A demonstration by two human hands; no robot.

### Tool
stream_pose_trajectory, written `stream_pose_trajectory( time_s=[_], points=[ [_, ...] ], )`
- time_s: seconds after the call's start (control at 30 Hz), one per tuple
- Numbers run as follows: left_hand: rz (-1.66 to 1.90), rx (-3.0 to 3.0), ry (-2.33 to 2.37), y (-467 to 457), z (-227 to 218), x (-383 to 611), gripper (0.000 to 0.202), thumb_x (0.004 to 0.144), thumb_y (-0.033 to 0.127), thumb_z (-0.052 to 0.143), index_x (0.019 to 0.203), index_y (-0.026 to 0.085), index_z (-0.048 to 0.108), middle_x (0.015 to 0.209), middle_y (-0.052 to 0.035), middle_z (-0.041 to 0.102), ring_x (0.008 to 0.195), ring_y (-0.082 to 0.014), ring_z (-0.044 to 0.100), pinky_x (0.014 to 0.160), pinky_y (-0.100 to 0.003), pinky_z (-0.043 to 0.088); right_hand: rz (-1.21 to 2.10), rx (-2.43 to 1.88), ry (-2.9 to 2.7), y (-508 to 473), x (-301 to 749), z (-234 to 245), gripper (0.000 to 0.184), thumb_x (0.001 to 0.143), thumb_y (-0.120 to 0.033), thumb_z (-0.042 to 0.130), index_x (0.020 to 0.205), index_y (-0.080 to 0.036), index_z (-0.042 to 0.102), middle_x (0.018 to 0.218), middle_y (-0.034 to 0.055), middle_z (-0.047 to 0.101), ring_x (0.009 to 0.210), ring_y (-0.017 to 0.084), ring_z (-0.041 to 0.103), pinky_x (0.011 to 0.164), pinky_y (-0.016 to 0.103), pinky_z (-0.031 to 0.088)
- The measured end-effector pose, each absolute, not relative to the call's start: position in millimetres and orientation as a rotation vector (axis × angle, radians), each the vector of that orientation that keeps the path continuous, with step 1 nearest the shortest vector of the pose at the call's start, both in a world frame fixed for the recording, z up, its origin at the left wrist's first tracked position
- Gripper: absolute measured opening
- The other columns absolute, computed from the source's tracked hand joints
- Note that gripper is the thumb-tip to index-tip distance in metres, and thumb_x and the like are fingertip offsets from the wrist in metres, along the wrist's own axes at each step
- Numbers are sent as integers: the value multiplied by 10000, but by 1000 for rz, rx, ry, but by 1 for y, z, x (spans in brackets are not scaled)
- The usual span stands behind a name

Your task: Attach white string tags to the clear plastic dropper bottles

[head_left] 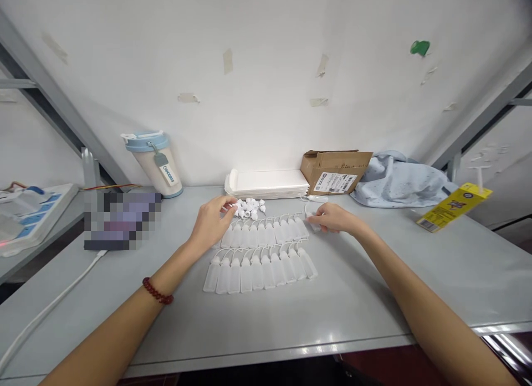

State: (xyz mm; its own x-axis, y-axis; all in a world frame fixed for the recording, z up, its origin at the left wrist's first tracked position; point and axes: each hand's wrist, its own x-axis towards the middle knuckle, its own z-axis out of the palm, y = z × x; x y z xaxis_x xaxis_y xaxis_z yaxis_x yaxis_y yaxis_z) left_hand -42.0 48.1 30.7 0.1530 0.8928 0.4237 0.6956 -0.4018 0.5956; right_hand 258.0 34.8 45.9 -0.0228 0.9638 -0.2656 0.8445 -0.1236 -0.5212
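Pinching bottle (311, 222) in right hand (332, 217), left hand (211, 219) half-curled at white caps (252, 207), hold unclear, lettered tumbler tag (169, 174)

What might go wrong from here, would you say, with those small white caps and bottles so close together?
The white caps lie in a loose heap beside the left hand, so a nudge could scatter them.
The front row of bottles has its loops reaching towards the back row, so lifting one might snag a neighbour.
The right hand is at the back row's end and might push it askew.
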Motion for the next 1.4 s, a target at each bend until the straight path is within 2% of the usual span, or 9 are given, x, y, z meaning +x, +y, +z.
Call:
stream_pose_trajectory(
  time_s=[0.2,0.4,0.5,0.6,0.73,0.87,1.13,1.3,1.4],
  points=[
    [1095,2111,1442,37,34,-32,239,807,321,507,944,172,633,957,-49,682,801,-179,614,675,-278,485,745,-2031,-1874,33,249,42,314,717,-381,533,485,-184,454,453,16,555,338,90,382,382,249,304],
    [992,1922,1249,12,39,-11,203,796,337,552,916,202,646,951,-33,685,867,-181,624,810,-312,495,386,-1909,-1807,23,232,43,248,741,-365,530,588,-204,421,503,11,592,482,134,502,467,239,321],
    [974,1858,1166,1,43,-3,193,796,330,564,923,212,648,962,-34,683,878,-178,629,815,-304,505,172,-1759,-1845,17,222,39,214,750,-376,550,668,-207,447,585,5,612,520,141,533,488,233,327],
    [988,1788,1118,-6,48,1,188,783,331,582,904,207,655,926,-40,686,828,-177,640,758,-294,527,-11,-1607,-1910,11,213,30,202,770,-395,559,763,-204,495,631,8,630,477,132,533,471,227,312],
    [964,1613,1093,-8,53,1,208,751,331,620,895,185,658,744,-29,680,725,-179,660,684,-299,548,-230,-1395,-1991,2,203,19,205,821,-397,536,812,-193,515,636,11,655,423,114,536,431,215,293],
    [1000,1503,1100,-7,54,-1,205,740,333,644,873,177,658,765,-29,691,747,-179,670,740,-315,550,-465,-1130,-2043,-6,194,16,142,864,-323,523,825,-187,521,539,-17,615,381,98,515,404,213,298],
    [1002,1372,1077,-7,54,1,190,727,313,667,852,171,667,793,-39,708,759,-184,683,746,-322,565,-513,-931,-2100,-11,192,20,54,890,-240,502,880,-187,508,641,-4,629,424,85,521,412,215,342],
    [1000,1375,1058,-8,50,1,196,706,322,685,831,174,657,768,-25,701,732,-176,679,740,-320,561,-492,-911,-2177,-13,192,22,24,894,-173,473,898,-180,495,724,34,652,535,114,579,449,215,377],
    [996,1383,1065,-8,49,1,198,705,320,685,835,173,651,754,-20,698,727,-173,677,728,-311,555,-446,-918,-2157,-13,192,21,18,893,-185,484,890,-172,497,717,35,645,494,104,551,449,214,380]
  ],
)
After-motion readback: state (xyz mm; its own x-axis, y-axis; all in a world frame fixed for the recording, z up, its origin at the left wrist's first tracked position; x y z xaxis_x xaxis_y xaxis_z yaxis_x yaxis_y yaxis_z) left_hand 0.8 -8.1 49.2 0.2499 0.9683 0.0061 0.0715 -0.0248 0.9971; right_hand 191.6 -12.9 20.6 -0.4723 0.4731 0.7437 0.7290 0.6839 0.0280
